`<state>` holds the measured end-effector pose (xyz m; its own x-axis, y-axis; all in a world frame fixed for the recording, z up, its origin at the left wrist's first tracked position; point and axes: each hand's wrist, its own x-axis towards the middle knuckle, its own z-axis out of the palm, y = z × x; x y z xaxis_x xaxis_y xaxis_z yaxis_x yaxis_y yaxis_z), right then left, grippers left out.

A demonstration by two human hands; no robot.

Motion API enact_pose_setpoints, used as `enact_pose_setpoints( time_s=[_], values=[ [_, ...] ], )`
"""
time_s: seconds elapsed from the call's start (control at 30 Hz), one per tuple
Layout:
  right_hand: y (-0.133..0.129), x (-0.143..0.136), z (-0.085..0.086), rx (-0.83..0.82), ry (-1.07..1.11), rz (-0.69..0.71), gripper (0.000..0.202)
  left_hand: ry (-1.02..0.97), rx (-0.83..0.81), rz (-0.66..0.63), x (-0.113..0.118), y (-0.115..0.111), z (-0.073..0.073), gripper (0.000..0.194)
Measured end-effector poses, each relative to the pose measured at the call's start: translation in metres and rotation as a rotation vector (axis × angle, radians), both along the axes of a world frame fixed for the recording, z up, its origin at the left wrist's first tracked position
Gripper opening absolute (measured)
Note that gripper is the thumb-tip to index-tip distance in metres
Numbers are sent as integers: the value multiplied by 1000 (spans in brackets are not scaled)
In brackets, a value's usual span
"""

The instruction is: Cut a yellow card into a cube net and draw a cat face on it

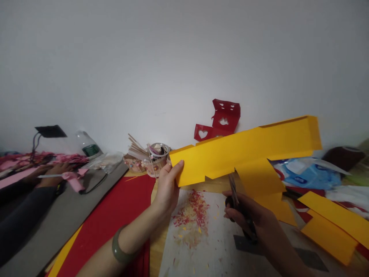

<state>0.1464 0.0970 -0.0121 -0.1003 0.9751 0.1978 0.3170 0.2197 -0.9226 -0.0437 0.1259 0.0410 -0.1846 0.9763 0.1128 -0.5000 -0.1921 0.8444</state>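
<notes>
My left hand (168, 186) pinches the left end of a long yellow paper piece (219, 154) with folded edges, held up over the table. A wider flap (259, 175) of the paper hangs below its right half. In my right hand (256, 219) is a pair of scissors (233, 188) with dark handles, fingers wrapped round them. The blades point up at the paper's lower edge, beside a notch; whether they touch it I cannot tell. Under the paper lies a whitish board (178, 246) scattered with small red and yellow scraps (193, 215).
Behind stands a red paper cutout (225, 117) against the wall. Decorated cups (155, 159) hold sticks and tools. Red sheets (115, 215) lie at left, yellow pieces (331, 234) at right near a blue packet (311, 173). Another person's hands (54, 173) are at far left.
</notes>
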Motion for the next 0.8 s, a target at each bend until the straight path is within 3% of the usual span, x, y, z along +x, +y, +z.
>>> enact_pose_setpoints(
  time_s=[0.2,0.43,0.5,0.67,0.8],
  values=[
    [3,1,-1,5,-81,-21,39,-4,-13,-7,0,1,0,31],
    [8,3,-2,-100,-827,142,39,-5,19,3,-4,9,-6,34],
    [9,4,-3,-116,-878,99,41,3,15,-10,-6,12,-8,34],
    [12,10,-5,-158,-963,-20,21,4,14,-51,-9,17,-13,36],
    [16,14,-8,-170,-997,-20,15,5,-1,-61,-12,19,-17,35]
  ],
)
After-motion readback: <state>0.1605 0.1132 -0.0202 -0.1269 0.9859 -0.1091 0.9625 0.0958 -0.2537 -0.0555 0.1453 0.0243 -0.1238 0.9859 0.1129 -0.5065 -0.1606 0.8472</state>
